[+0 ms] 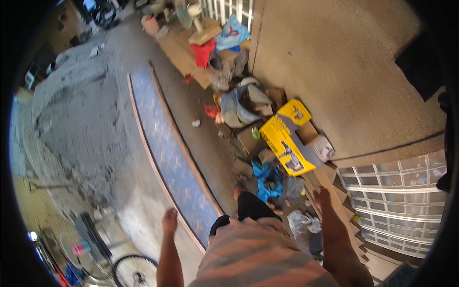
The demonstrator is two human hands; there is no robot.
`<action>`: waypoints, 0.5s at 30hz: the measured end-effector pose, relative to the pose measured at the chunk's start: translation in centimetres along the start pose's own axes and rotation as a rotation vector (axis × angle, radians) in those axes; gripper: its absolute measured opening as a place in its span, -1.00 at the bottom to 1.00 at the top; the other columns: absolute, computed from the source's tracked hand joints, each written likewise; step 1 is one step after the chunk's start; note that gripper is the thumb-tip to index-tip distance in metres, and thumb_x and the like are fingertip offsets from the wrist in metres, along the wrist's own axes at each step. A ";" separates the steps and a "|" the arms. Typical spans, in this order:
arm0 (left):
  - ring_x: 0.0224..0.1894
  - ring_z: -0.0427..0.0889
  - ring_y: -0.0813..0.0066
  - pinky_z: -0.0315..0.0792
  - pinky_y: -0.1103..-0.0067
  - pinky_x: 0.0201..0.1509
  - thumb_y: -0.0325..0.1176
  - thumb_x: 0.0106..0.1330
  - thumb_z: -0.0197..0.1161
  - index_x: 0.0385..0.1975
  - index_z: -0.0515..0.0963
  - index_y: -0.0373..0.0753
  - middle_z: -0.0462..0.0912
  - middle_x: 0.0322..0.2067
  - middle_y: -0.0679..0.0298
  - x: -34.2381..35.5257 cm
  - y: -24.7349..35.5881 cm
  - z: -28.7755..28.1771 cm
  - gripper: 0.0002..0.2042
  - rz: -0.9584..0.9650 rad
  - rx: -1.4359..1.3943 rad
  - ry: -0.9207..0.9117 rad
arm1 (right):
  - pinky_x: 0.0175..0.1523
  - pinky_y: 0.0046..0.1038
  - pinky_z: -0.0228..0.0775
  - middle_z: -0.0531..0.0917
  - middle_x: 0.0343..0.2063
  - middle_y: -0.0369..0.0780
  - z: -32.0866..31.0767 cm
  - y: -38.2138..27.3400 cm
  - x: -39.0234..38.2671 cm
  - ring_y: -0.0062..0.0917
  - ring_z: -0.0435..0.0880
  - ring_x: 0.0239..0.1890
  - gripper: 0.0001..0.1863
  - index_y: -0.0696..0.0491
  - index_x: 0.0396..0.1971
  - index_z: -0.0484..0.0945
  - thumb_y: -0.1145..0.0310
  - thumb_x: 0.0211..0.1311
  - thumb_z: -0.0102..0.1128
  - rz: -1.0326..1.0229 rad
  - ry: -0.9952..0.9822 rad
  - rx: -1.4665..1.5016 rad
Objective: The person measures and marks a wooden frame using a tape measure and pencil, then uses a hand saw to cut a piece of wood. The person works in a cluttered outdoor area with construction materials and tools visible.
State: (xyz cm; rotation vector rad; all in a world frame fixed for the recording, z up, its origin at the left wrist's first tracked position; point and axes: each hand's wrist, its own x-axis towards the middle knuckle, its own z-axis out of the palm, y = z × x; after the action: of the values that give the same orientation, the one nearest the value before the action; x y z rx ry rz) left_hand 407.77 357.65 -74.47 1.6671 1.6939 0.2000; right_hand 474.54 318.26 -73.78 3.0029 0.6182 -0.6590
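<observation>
My left hand [169,221] hangs beside the long blue patterned panel [165,138] with wooden strips along its edges. Its fingers look loosely bent, and I see nothing in them. My right hand [322,197] is raised at my right side, near the long flattened cardboard [334,203] by the wall. Its fingers are slightly apart and blurred, with no object visible in them. Beyond this hand lies a yellow and black tool box [288,143] with a drill pictured on it. Both hands appear apart from these things.
A grey sand heap [86,119] spreads at the left. A bicycle wheel [135,271] shows at lower left. Along the right wall lie a blue plastic bag [266,182], a clear bag [302,222], a bucket [246,107] and a fan [195,21]. White window grilles [392,201] stand at right.
</observation>
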 end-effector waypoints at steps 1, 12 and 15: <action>-0.04 0.80 0.30 0.62 0.41 0.10 -0.19 0.54 0.27 0.12 0.69 -0.23 0.83 -0.09 0.09 1.8 1.9 2.2 -0.68 -0.080 -0.159 -0.068 | 0.31 0.03 0.46 0.67 0.09 0.15 -0.9 0.2 4.2 0.10 0.64 0.18 -0.41 0.12 0.25 0.55 0.01 0.42 0.28 -0.029 0.158 -0.104; 0.39 0.51 -0.08 0.43 0.18 0.42 -0.09 0.42 0.33 0.43 0.40 -0.24 0.46 0.39 -0.16 31.2 37.8 23.2 -0.36 0.607 0.475 -0.965 | 0.65 0.09 -0.02 0.25 0.59 -0.18 -40.6 -26.6 37.2 -0.24 0.18 0.63 -0.35 -0.20 0.54 0.36 0.02 0.52 0.21 -0.541 1.152 -0.616; 0.46 0.41 -0.16 0.34 0.13 0.52 -0.08 0.38 0.29 0.53 0.23 -0.29 0.35 0.44 -0.24 45.1 42.6 38.0 -0.23 0.728 0.428 -1.042 | 0.66 0.02 0.01 0.28 0.59 -0.24 -51.1 -26.4 38.7 -0.38 0.23 0.62 -0.37 -0.20 0.56 0.33 -0.03 0.60 0.09 -0.414 1.241 -0.981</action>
State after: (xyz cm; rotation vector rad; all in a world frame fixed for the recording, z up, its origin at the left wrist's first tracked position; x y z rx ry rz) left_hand 469.48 390.71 -94.20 2.0802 0.3337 -0.6385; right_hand 517.34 361.71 -40.77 1.9744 1.0909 1.2700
